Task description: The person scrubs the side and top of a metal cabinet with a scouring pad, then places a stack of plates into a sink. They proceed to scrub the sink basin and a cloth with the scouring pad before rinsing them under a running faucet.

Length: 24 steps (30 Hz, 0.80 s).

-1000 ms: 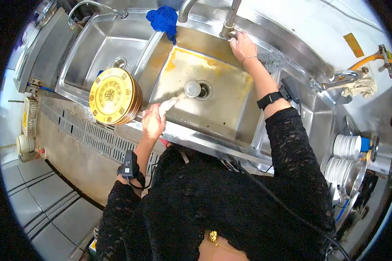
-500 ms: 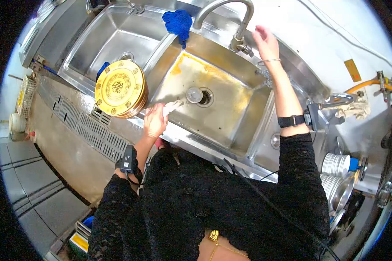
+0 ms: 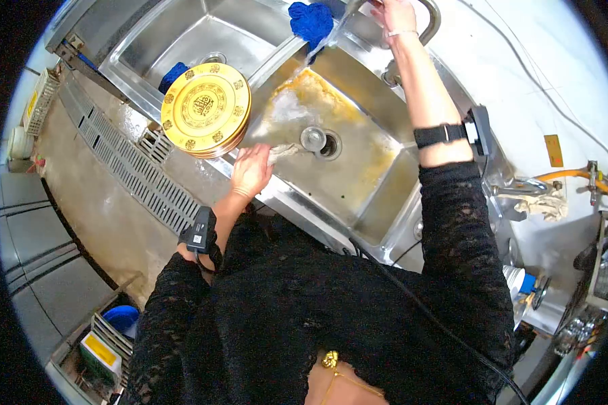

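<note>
My left hand (image 3: 251, 170) is closed on a crumpled whitish cloth (image 3: 285, 152) at the front rim of the middle sink basin (image 3: 365, 165). Beside it, on the divider, a stack of yellow patterned plates (image 3: 206, 108) stands near my fingers. At the top of the view my right hand (image 3: 394, 15) grips the end of the curved faucet (image 3: 428, 20); its fingertips are partly cut off. Water (image 3: 338, 30) streams from there down toward the basin's far left corner. A round metal drain strainer (image 3: 313, 138) lies by the drain hole. Orange-brown stains mark the basin floor.
A blue cloth (image 3: 311, 25) hangs over the divider at the back, and another blue cloth (image 3: 174, 77) lies in the left basin (image 3: 230, 34). A second tap with a rag (image 3: 547, 202) is at right. A floor grate (image 3: 128, 165) runs along the left.
My right hand has moved up and left from beside the faucet onto its spout. The spout has swung left and water now runs. The view has shifted; my left hand still holds the cloth.
</note>
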### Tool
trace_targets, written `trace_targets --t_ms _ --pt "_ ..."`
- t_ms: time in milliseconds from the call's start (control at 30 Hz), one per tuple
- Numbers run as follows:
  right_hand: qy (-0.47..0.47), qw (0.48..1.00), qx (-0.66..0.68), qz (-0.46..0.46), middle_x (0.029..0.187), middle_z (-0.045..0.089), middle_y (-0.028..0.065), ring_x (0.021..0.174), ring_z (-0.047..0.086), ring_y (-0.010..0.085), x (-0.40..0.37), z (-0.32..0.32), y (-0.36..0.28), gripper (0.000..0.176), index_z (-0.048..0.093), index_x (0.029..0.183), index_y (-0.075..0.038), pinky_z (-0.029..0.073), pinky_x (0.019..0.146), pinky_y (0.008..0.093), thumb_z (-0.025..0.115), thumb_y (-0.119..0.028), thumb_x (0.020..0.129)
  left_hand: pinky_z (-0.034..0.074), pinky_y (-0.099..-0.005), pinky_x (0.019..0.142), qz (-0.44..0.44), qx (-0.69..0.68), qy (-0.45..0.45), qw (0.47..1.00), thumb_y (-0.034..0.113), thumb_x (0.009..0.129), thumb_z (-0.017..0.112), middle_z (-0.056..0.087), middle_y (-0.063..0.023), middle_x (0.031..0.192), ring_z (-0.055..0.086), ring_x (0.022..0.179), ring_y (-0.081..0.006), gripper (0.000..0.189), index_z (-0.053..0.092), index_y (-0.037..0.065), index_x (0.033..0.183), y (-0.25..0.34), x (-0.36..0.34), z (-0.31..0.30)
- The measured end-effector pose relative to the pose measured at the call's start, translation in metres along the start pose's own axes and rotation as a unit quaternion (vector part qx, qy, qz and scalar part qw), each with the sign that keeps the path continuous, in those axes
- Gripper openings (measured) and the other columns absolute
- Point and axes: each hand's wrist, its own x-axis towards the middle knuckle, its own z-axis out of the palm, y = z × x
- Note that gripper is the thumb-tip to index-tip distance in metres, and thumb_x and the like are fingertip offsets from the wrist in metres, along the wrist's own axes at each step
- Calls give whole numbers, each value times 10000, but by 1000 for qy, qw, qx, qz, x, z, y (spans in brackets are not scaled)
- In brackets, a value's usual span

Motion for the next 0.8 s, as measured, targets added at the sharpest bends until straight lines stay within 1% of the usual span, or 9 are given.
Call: trace_targets --t_ms 167,267,333,433,500,600,667,733,800 --pt "46 998 -29 15 743 561 58 571 483 130 24 21 0 304 568 916 -23 386 494 276 634 -306 828 398 -392 825 -12 3 -12 1000 135 698 648 576 -150 948 557 904 -315 364 521 36 1025 2 1 -3" --pt "80 993 -74 -47 710 561 50 547 466 119 21 25 7 307 588 917 -21 370 476 275 635 -307 819 398 -392 830 -15 7 -21 1000 134 699 646 580 -150 947 558 911 -315 369 526 35 1033 1 0 -3" --pt "55 996 -52 45 738 601 61 608 513 120 -2 25 -3 319 613 943 -15 400 537 249 632 -305 811 398 -393 831 -10 3 -19 1000 133 699 644 582 -149 947 559 913 -315 369 529 35 1036 0 1 0" --pt "-29 997 -63 -17 813 636 72 707 559 123 -48 7 -15 312 629 970 -15 418 633 215 630 -285 813 397 -395 855 -10 6 -13 1000 128 698 627 587 -157 980 558 932 -320 373 532 31 1046 -2 -1 4" --pt "-83 996 -11 6 871 646 78 793 580 129 -94 -12 -33 294 626 989 -18 419 714 199 623 -260 823 395 -397 861 -2 12 -15 1000 126 697 619 587 -161 1004 557 936 -324 389 528 33 1064 -5 -1 7" --pt "-128 990 11 61 881 626 39 744 558 104 -155 -61 -50 206 619 921 -40 419 661 220 602 -229 839 393 -404 867 -11 46 -16 999 128 700 597 584 -165 1063 553 945 -332 431 512 37 1113 -5 -2 10" --pt "-93 993 4 65 794 609 21 690 545 97 -180 -103 -49 178 607 890 -53 410 622 220 596 -224 840 392 -404 864 -4 35 -20 999 131 707 591 585 -157 1058 555 946 -327 420 510 46 1110 -3 -1 9" --pt "-126 988 -21 83 847 572 28 921 579 148 -189 -167 -40 261 563 1026 -39 443 821 308 582 -253 876 389 -401 862 -5 39 -26 999 133 713 587 587 -149 1053 557 956 -318 402 511 58 1101 -8 -1 13" --pt "-65 984 -125 108 766 541 -4 871 580 150 -197 -198 -60 220 568 977 -35 452 837 324 561 -233 882 386 -396 862 6 43 -21 999 140 723 591 589 -143 1046 561 966 -308 392 505 68 1098 -7 -1 14"
